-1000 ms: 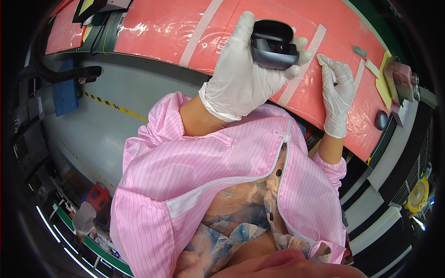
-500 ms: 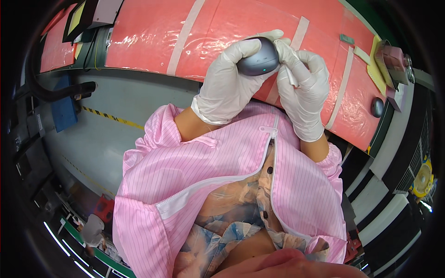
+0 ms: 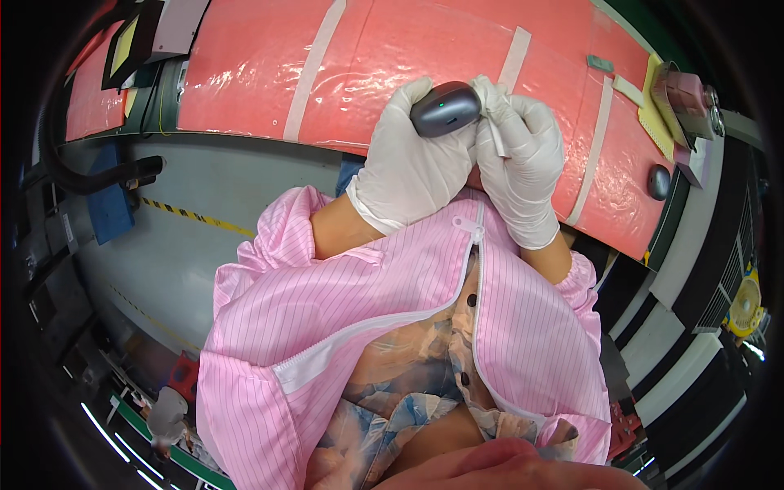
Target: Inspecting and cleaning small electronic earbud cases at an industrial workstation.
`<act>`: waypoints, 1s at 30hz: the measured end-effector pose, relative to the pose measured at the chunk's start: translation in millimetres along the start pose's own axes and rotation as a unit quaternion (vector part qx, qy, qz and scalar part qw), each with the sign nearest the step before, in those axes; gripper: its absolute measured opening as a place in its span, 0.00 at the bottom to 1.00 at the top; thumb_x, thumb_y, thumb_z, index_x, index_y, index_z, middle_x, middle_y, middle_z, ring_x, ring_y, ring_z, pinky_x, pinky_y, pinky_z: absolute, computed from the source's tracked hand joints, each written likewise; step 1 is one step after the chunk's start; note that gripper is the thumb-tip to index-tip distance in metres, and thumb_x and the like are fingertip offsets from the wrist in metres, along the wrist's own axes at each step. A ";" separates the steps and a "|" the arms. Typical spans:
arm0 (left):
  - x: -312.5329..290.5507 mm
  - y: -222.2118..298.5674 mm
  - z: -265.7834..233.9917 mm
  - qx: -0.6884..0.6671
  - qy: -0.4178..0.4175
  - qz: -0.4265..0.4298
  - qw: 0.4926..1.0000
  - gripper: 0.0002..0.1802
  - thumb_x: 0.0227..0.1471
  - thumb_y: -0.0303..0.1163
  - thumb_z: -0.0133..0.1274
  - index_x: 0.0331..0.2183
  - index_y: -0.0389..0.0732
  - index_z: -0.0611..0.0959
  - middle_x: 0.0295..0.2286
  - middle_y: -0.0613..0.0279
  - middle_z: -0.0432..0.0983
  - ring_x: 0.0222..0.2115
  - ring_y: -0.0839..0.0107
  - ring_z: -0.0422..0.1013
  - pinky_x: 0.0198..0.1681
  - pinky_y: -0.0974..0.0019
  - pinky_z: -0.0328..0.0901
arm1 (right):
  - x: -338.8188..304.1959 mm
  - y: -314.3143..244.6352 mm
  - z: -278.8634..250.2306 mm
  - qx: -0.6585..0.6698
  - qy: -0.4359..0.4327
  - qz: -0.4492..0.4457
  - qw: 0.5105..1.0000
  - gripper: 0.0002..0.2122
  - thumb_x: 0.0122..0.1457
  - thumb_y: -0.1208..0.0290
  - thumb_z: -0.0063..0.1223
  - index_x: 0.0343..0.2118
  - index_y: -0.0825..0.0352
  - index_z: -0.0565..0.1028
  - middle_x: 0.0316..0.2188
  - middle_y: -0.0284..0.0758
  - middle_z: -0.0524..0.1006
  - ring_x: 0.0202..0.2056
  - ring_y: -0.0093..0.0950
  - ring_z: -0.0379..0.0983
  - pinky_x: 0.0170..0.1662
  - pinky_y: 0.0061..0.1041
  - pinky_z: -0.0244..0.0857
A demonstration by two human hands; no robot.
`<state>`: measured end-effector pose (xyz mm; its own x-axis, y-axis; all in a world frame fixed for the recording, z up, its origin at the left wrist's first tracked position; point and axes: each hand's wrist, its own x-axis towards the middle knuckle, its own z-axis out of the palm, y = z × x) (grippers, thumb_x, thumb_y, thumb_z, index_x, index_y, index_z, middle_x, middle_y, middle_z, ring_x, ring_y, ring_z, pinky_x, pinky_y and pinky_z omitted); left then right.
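A dark blue-grey, glossy earbud charging case [image 3: 445,111] with a small lit green light is gripped by my left hand [image 3: 412,167]. Its slotted end faces me. White gloves cover both hands. Against the case's right side, my right hand [image 3: 523,159] is closed in a pinch on a small white wipe [image 3: 496,137], whose loose end hangs below the fingers. Its fingertips touch the case edge, and the folds of the wipe are partly hidden. A second dark case [image 3: 659,182] lies at the right end of the bench.
The red, plastic-covered bench [image 3: 237,90] carries pale tape strips [image 3: 314,69]. A green piece [image 3: 600,63], yellow sheets [image 3: 653,114] and a pink container [image 3: 686,91] sit at the far right. A black-framed box [image 3: 135,45] stands far left; a black curved tube [image 3: 98,175] projects there.
My left hand has turned the case, so the green light now sits on its upper face and a slot shows below. Both hands have shifted slightly down and left in view.
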<state>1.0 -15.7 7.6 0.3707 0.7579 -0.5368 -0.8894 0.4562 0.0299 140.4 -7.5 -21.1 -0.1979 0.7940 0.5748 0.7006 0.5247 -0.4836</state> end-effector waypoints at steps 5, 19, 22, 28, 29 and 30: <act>-3.6 3.5 -3.0 -0.122 -0.075 -0.050 0.988 0.29 0.59 0.43 0.35 0.53 0.29 0.64 0.51 0.42 0.64 0.55 0.49 0.59 0.58 0.55 0.57 | 5.1 24.0 -27.9 -0.093 -0.044 0.064 0.993 0.18 0.45 0.78 0.57 0.42 0.61 0.78 0.36 0.42 0.73 0.39 0.36 0.69 0.44 0.32 0.63; -2.3 1.8 -6.6 0.162 -0.030 -0.011 0.986 0.22 0.60 0.40 0.35 0.47 0.33 0.70 0.45 0.48 0.71 0.47 0.61 0.68 0.48 0.61 0.65 | 6.7 -1.1 -22.2 0.465 -0.181 0.206 0.842 0.34 0.49 0.76 0.60 0.60 0.64 0.59 0.46 0.34 0.72 0.47 0.25 0.67 0.55 0.27 0.57; -2.8 2.5 -7.6 0.352 -0.050 0.071 0.932 0.21 0.60 0.41 0.36 0.45 0.34 0.71 0.45 0.49 0.72 0.44 0.63 0.70 0.42 0.63 0.68 | 5.9 -3.4 -21.9 0.466 -0.168 0.197 0.846 0.34 0.49 0.76 0.60 0.60 0.64 0.59 0.47 0.34 0.71 0.47 0.25 0.67 0.55 0.27 0.57; -5.4 6.7 -2.4 0.235 -0.067 -0.016 0.970 0.33 0.58 0.50 0.34 0.49 0.29 0.70 0.48 0.45 0.70 0.45 0.61 0.71 0.36 0.65 0.70 | 2.7 3.8 -26.5 0.484 -0.162 0.222 0.831 0.32 0.49 0.77 0.58 0.59 0.65 0.60 0.49 0.36 0.70 0.48 0.26 0.67 0.54 0.28 0.59; -5.7 8.8 -0.2 0.234 -0.068 -0.016 0.970 0.33 0.58 0.50 0.34 0.49 0.29 0.70 0.48 0.45 0.70 0.45 0.61 0.71 0.36 0.65 0.70 | 1.2 11.0 -27.2 0.468 -0.083 0.233 0.848 0.28 0.51 0.77 0.57 0.57 0.66 0.64 0.48 0.37 0.71 0.47 0.26 0.68 0.52 0.28 0.61; -6.8 10.2 1.3 0.223 -0.061 -0.013 0.973 0.35 0.58 0.53 0.32 0.49 0.30 0.71 0.48 0.45 0.70 0.42 0.62 0.73 0.28 0.70 0.69 | 0.3 18.4 -29.0 0.449 -0.004 0.242 0.860 0.24 0.52 0.77 0.56 0.54 0.67 0.67 0.47 0.37 0.72 0.46 0.27 0.70 0.50 0.28 0.63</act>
<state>-10.2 -15.7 12.7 0.4445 0.7804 -0.4398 -0.6850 0.6125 0.3945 173.2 -6.5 -10.7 -0.0397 0.9863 0.1604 -0.1094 0.1553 -0.9818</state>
